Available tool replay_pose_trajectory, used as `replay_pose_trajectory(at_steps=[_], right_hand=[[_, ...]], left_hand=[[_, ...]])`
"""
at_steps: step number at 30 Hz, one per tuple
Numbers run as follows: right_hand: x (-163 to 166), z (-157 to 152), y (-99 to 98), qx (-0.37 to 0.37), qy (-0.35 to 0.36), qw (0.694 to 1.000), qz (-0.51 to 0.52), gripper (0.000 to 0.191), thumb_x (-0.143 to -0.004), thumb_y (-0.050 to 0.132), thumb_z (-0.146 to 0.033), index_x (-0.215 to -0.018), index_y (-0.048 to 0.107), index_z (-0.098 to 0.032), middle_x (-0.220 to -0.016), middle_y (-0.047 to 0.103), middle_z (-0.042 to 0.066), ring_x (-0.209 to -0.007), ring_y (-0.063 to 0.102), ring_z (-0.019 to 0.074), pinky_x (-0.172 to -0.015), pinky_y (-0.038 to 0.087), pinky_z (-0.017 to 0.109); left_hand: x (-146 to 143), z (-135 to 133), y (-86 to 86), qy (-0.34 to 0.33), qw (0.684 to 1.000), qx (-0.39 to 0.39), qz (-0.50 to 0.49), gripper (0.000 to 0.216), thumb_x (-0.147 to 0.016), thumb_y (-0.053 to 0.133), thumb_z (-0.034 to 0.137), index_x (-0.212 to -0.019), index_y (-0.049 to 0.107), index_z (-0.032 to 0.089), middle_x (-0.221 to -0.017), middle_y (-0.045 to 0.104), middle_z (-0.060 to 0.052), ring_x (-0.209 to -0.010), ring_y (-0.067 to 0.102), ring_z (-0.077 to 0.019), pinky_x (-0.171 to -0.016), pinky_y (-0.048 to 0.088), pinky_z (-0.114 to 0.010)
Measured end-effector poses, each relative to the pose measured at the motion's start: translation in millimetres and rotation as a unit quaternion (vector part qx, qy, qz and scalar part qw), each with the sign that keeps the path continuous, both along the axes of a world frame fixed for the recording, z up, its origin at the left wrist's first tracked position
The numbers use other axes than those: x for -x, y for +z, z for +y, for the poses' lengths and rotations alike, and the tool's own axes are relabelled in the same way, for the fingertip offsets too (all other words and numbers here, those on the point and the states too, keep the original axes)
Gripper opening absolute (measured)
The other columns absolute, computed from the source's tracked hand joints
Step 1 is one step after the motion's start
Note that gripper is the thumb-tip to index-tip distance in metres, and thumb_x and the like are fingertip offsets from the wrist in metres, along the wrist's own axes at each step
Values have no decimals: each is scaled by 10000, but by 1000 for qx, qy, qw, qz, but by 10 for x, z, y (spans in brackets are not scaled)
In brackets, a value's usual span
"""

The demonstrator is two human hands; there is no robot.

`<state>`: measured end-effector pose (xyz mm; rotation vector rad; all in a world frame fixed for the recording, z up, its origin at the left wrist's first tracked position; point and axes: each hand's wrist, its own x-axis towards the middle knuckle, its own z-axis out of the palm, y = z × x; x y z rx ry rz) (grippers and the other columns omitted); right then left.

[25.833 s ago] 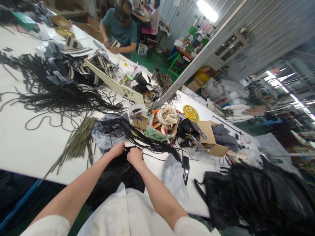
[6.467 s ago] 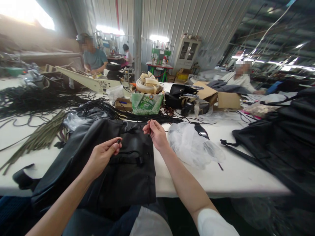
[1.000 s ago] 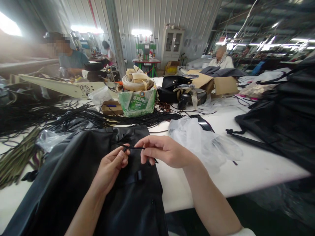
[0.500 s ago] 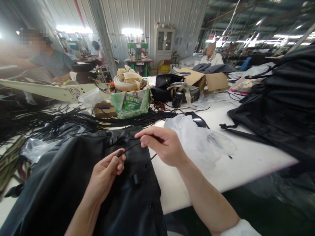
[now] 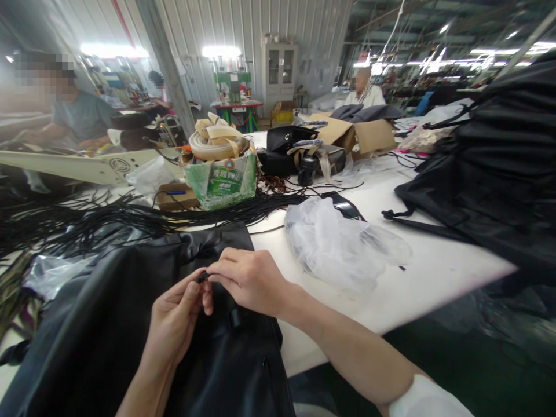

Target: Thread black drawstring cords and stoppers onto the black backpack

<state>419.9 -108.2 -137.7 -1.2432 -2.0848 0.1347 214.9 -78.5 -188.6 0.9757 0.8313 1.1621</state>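
My left hand [image 5: 176, 315] is closed, pinching a small black cord lock [image 5: 202, 277] between thumb and forefinger. Against it press the closed fingertips of my right hand [image 5: 249, 281], at the black cord that runs from the lock; the cord itself is mostly hidden by the fingers. Both hands are above a large black leather-like bag [image 5: 134, 301] lying on the table. It has a strap loop near its top edge and another lower down, below my right hand.
Behind the bag runs a bundle of black cords [image 5: 174, 214]. Beyond stands a green carton [image 5: 228, 184] with rolled beige tape [image 5: 216, 146]. Crumpled clear plastic [image 5: 334, 243] lies right of the bag on the white table [image 5: 438, 266]. Black bags [image 5: 490, 168] are piled at the right. Other people sit farther back.
My right hand has come down and left, from holding the cord apart from the lock to meeting my left fingertips. The left hand keeps its pinch. The view has shifted slightly.
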Motion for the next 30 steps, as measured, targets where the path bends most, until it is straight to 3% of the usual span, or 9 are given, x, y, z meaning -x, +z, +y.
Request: replay_pose_trajectory(at_steps=[5, 11, 17, 30], right_hand=[[25, 16, -40, -4, 5, 1000, -12, 140, -1163, 604, -233, -1150, 733, -180, -1066, 757, 45, -975, 724, 182, -771, 489, 282], [44, -12, -30, -19, -3, 999, -30, 154, -1155, 588, -229, -1127, 737, -200, -1030, 730, 31, -914, 699, 170, -690, 444, 294], [81, 14, -81, -38, -2, 998, -43, 217, -1179, 545, -260, -1093, 725, -175, -1031, 738, 49, -931, 710, 184, -772, 496, 299], [112, 6, -91, -46, -4, 997, -56, 229, -1181, 524, -265, -1062, 700, -181, -1034, 743, 51, -921, 710, 185, -771, 506, 308]], left_hand=[[-5, -13, -8, 12, 1000, -23, 6, 527, -763, 1061, 435, -1180, 898, 156, -822, 744, -102, -632, 647, -162, -557, 565, -266], [-25, -18, -21, 32, 999, -35, 12, 538, -749, 1066, 437, -1175, 898, 155, -811, 746, -95, -624, 641, -162, -566, 576, -279], [4, -12, -69, 37, 998, -36, 23, 527, -787, 1047, 439, -1209, 889, 165, -782, 733, -80, -645, 646, -152, -585, 561, -243], [-13, -27, -61, 35, 998, -50, 27, 497, -802, 1037, 420, -1215, 890, 187, -737, 722, -64, -620, 643, -149, -584, 562, -245]])
